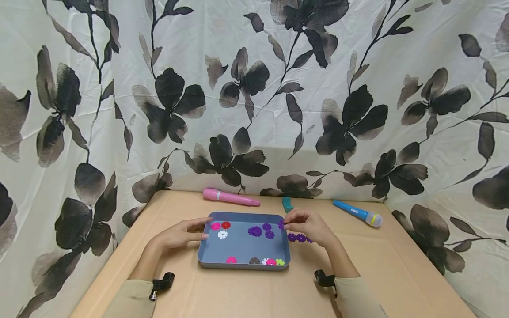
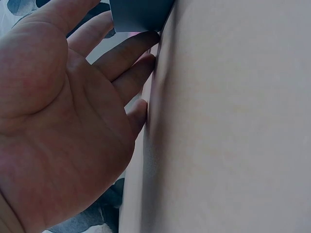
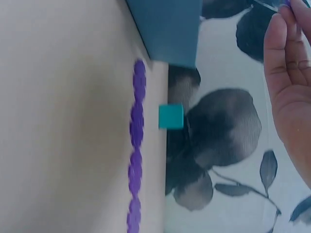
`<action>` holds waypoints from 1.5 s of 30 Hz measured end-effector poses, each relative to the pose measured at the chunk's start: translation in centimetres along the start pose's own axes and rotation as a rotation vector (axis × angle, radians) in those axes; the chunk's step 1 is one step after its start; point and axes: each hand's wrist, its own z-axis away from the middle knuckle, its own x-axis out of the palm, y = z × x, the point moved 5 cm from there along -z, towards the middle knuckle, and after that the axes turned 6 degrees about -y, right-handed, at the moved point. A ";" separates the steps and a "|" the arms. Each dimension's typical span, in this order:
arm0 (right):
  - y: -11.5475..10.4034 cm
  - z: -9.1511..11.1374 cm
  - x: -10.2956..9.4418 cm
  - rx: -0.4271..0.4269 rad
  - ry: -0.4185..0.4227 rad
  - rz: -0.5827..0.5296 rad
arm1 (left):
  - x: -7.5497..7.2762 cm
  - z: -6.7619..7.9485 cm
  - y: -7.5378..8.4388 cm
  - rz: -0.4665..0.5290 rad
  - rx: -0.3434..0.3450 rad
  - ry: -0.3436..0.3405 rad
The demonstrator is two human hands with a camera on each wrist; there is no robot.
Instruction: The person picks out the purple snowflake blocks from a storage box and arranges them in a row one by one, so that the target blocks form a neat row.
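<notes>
Left hand (image 1: 178, 233), relaxed, touches the tray (image 1: 238, 248) at left; right hand (image 1: 309, 225) pinches a purple disc (image 1: 281, 224) opposite.

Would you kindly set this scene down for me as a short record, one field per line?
left hand: touches the tray's left side
right hand: pinches a purple piece at the tray's right side
tray: blue-grey, on the table
in tray: flower-shaped pieces, purple, pink, red, white, brown, yellow-green
right of tray: line of purple pieces
behind tray: pink microphone, teal object
farther right: blue microphone
</notes>
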 end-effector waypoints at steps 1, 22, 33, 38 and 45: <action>0.1 0.1 -0.3 0.003 0.007 0.004 | 0.0 0.0 0.0 -0.003 0.002 -0.001; 2.6 3.3 -6.4 0.111 0.079 0.130 | -0.1 -0.1 -0.1 -0.023 0.002 0.003; 3.7 4.5 -8.2 0.173 0.112 0.186 | -0.1 -0.1 -0.3 -0.025 -0.009 0.005; 4.1 4.8 -8.6 0.178 0.099 0.246 | -0.2 0.1 0.0 -0.008 0.010 0.006; 5.0 5.7 -9.4 0.203 0.087 0.288 | -0.2 0.1 0.0 -0.012 0.011 0.004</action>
